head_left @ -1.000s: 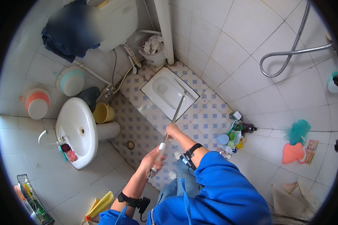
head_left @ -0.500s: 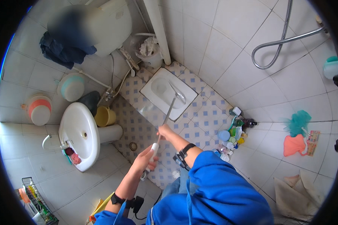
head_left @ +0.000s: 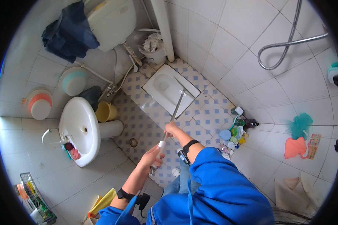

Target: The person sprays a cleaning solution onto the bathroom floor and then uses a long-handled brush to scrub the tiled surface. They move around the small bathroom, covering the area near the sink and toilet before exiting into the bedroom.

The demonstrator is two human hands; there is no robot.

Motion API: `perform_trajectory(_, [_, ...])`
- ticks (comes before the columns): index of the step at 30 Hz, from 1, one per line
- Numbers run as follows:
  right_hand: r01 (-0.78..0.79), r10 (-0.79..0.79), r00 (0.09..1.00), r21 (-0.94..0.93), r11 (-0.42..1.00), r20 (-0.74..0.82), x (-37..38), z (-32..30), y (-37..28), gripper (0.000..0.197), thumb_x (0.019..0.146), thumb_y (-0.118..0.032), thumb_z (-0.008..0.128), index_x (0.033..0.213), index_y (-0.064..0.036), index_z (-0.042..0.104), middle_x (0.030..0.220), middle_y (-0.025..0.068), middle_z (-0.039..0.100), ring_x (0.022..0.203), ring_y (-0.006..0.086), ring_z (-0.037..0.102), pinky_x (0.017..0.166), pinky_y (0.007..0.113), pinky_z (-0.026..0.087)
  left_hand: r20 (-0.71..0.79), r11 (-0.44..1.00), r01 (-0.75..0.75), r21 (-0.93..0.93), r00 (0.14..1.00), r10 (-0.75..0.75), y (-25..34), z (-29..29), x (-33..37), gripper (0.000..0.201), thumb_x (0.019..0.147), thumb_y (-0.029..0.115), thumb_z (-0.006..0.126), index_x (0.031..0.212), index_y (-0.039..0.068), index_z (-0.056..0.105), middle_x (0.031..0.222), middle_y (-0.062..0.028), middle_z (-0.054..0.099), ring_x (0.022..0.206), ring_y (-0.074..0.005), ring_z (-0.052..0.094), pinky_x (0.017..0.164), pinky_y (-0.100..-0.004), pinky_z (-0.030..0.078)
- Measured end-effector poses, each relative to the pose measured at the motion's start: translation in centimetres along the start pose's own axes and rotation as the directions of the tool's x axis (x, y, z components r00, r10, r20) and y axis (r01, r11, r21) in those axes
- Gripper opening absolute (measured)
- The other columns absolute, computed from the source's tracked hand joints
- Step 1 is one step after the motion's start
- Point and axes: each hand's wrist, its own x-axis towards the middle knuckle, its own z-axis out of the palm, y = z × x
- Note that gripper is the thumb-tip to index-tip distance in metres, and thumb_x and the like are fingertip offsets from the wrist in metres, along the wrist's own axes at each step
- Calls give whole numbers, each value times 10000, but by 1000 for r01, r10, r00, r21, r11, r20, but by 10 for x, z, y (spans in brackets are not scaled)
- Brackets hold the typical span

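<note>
A long-handled squeegee slants away from me, held in both hands. My left hand is closed round its white grip near the lower end. Farther up, my right hand is wrapped about the grey shaft. The thin crosswise head lies over the near right part of the white squat toilet, which is set into the floor. Whether the blade touches the ceramic I cannot tell.
To the left stands a white pedestal sink with a yellow bucket beside it. A waste bin sits behind the toilet. Several bottles crowd the right wall's foot. A shower hose hangs above; a drain is in the patterned floor.
Both hands have moved slightly forward and to the right with the squeegee. Its head has shifted right over the toilet and now looks like a thin bar. The view has shifted a little.
</note>
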Motion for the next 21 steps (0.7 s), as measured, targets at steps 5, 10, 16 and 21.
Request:
perform_trajectory(5, [18,-27,993,74,997,111,-48,66,11,266,913,-132,460,764,47,588,709,174,637,516,309,633,377,424,487,21,942,-43,-334,998,54,-24,-32,-54,480,1050,260,418,1516,224,306,872,-58,467,564,-60,358,435,-163,324])
perform_trajectory(10, [165,-148,981,-142,976,123,-52,107,5,434,999,-343,459,851,53,556,653,159,645,456,268,602,394,399,511,86,821,-87,-564,983,163,-54,-72,-62,489,1037,233,451,1503,279,308,845,-52,475,540,-57,352,418,-148,313])
perform_trajectory(16, [271,-275,961,-218,938,12,45,121,-63,401,1005,-332,465,916,35,600,707,140,655,523,247,612,450,409,493,113,734,-173,-656,940,322,4,-98,27,447,1040,208,432,1473,261,333,832,-35,476,537,-46,369,408,-140,333])
perform_trajectory(21, [219,-247,963,-218,951,-112,139,120,-98,324,990,-269,470,909,12,611,682,119,616,542,250,578,440,408,426,135,668,-129,-732,935,329,58,-121,95,423,1049,203,406,1458,220,300,832,-24,456,518,-19,350,373,-127,323])
